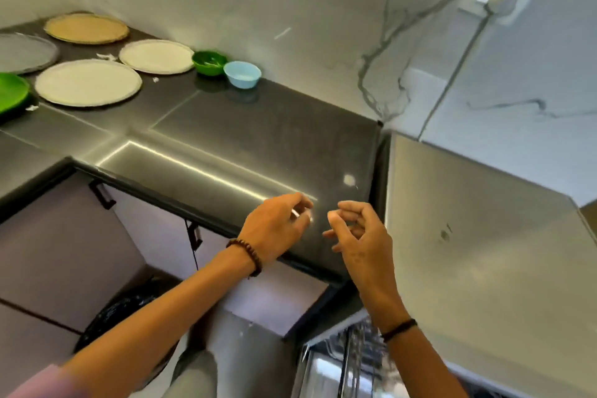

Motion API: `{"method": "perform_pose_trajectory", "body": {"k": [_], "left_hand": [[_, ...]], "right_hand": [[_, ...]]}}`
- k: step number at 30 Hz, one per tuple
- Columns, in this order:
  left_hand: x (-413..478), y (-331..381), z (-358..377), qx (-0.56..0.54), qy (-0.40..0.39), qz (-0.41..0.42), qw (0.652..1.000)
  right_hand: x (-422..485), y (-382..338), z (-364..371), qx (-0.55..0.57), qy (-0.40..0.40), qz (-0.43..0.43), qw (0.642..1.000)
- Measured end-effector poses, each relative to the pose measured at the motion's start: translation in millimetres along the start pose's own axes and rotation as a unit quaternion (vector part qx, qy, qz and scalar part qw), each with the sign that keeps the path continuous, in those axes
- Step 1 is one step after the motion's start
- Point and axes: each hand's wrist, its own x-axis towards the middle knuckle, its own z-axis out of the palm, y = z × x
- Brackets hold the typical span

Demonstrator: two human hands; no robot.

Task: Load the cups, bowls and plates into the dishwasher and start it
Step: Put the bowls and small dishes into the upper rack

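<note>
Head view: the reference item is the blue bowl (242, 74), standing upright on the dark counter (258, 139) close to the marbled wall (290, 10). Just left of the blue bowl stands a green bowl (209, 62). Further left of it lie two white plates (156, 56) (88, 82), then a tan plate (86, 28), a grey plate (24, 53) and a green plate (11, 90), all flat on the counter. Well forward of the blue bowl, over the counter's front edge, are the left hand (274, 229) and the right hand (358, 236), near each other but apart. Grip state, left: narrow, fingers loosely curled, nothing held. Grip state, right: narrow, fingers loosely curled, palm bare. Forward and right of the blue bowl, below counter level, the wire rack of the dishwasher (355, 362) shows in part.
</note>
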Motion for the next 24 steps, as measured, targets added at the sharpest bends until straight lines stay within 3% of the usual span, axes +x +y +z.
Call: {"method": "perform_pose_trajectory", "body": {"k": [11, 24], "left_hand": [[162, -98, -107, -0.015, 0.028, -0.045, 0.998], [332, -233, -193, -0.064, 0.026, -0.169, 0.983]], "right_hand": [[183, -56, 141, -0.011, -0.067, -0.026, 0.997], [349, -70, 280, -0.06, -0.064, 0.062, 0.994]]}}
